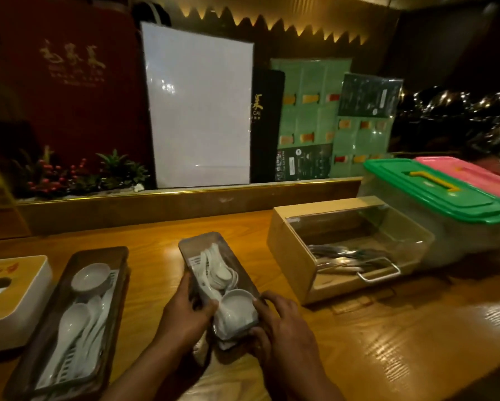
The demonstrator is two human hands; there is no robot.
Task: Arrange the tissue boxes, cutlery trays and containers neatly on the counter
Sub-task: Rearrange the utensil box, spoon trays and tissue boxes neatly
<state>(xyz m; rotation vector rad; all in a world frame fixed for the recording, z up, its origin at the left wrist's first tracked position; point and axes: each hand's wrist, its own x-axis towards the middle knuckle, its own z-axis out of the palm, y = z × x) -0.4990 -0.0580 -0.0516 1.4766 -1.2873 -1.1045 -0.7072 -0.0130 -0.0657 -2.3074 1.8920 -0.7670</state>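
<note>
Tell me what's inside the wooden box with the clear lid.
Through the clear lid of the wooden box, metal cutlery lies in a pile at the bottom. Glare and dim light hide which pieces they are, and the wooden wall covers the near-left corner.

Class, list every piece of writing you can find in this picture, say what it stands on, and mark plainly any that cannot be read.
"CAI": gold letters on the black board, beneath a gold character cut off by the white panel.
Gold calligraphy on the red panel: too blurred to read; small lines beneath it also unreadable.
Print on the green menu sheets and the dark sheet: too small.
Red marks on the tissue box: unreadable.
</note>
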